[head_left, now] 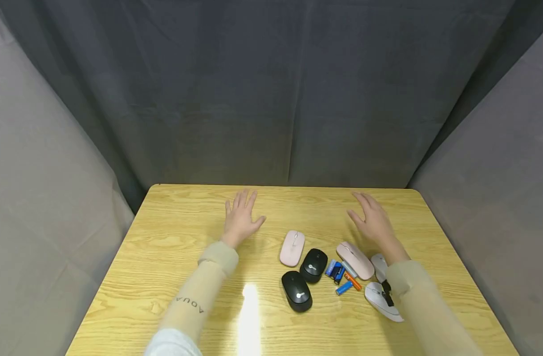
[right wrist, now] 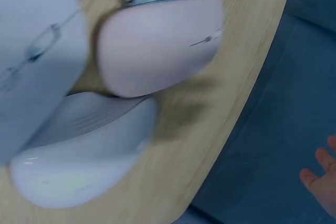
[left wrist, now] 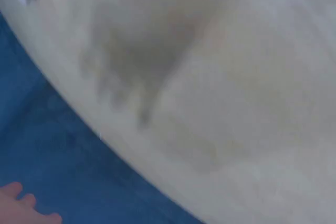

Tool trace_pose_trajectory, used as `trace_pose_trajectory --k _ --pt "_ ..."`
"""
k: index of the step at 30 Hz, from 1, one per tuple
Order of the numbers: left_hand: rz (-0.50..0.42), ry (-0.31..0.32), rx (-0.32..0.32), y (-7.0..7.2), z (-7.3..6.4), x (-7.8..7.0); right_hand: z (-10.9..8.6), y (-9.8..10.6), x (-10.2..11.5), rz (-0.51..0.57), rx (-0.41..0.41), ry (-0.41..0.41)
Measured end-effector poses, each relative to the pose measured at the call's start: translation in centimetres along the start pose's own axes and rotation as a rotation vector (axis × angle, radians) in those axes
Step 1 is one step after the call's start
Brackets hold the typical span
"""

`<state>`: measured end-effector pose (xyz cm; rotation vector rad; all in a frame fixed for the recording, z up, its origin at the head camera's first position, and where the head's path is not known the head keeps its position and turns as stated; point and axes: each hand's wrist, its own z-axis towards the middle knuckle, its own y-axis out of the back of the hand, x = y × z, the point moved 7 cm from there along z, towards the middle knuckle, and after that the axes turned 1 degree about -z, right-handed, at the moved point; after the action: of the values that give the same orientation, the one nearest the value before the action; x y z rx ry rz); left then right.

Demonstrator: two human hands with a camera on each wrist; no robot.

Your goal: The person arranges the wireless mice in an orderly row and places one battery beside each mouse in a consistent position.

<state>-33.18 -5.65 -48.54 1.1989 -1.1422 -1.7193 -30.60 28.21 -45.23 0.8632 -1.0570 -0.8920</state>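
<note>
My left hand [head_left: 241, 222] is over the left-middle of the table, fingers spread and straight, holding nothing. A pink mouse [head_left: 292, 248] lies to its right, with two black mice [head_left: 313, 265] just nearer to me. My right hand [head_left: 373, 222] hovers beyond a second pink mouse [head_left: 355, 260], fingers extended and thumb apart, grasping nothing. Under the right wrist are two white mice [head_left: 378, 299], with a small black piece [head_left: 387, 292] beside them. In the right wrist view, the white mouse [right wrist: 39, 72], the pink mouse [right wrist: 157, 48] and my fingertips [right wrist: 326, 160] show.
Several blue batteries [head_left: 344, 288], an orange battery [head_left: 353, 281] and a pale one [head_left: 349, 269] lie between the black mice and the right pink mouse. The wooden table [head_left: 173, 237] ends at a dark curtain [head_left: 218, 99]. Light grey cloth [head_left: 44, 173] hangs at both sides.
</note>
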Motion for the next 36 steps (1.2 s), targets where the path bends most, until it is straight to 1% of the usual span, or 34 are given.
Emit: trace_pose_trajectory --k 2,4,6,8,10,13,15,19,22,27,30,33,36 --pt "-0.05 -0.028 -0.01 -0.9 -0.5 -0.6 -0.8 0.2 -0.6 0.039 -0.036 0.018" --pt "-0.09 -0.057 -0.022 -1.8 -1.1 -1.2 -1.6 0.3 -1.5 0.07 -0.052 0.009" --pt "-0.134 -0.079 -0.024 -2.8 -1.7 -1.7 -2.6 0.2 -2.5 0.086 -0.051 -0.024" --pt "-0.181 -0.096 -0.012 -3.8 -2.1 -2.3 -3.5 0.0 -3.6 0.098 -0.037 -0.062" --pt "-0.238 -0.102 0.013 -4.8 -2.5 -2.8 -4.6 -0.2 -4.6 0.107 -0.005 -0.094" --pt "-0.31 -0.106 0.065 -6.2 -3.0 -3.6 -6.3 -0.7 -5.9 0.113 0.072 -0.138" --pt "-0.347 -0.108 0.1 -7.1 -3.3 -4.0 -7.5 -1.2 -6.6 0.11 0.141 -0.17" --pt "-0.403 -0.11 0.191 -8.6 -3.9 -4.9 -9.8 -2.1 -7.9 0.089 0.281 -0.249" --pt "-0.428 -0.12 0.248 -9.4 -4.2 -5.5 -11.1 -2.5 -8.6 0.083 0.357 -0.301" --pt "-0.441 -0.126 0.312 -10.4 -4.6 -6.1 -12.6 -2.9 -9.3 0.091 0.414 -0.378" --pt "-0.455 -0.123 0.325 -10.6 -4.8 -6.4 -13.3 -3.3 -9.6 0.117 0.435 -0.428" --pt "-0.44 -0.134 0.324 -10.6 -4.9 -6.7 -13.8 -3.6 -9.8 0.147 0.436 -0.462" --pt "-0.416 -0.139 0.327 -10.7 -5.0 -7.0 -14.0 -3.7 -10.0 0.152 0.421 -0.469"
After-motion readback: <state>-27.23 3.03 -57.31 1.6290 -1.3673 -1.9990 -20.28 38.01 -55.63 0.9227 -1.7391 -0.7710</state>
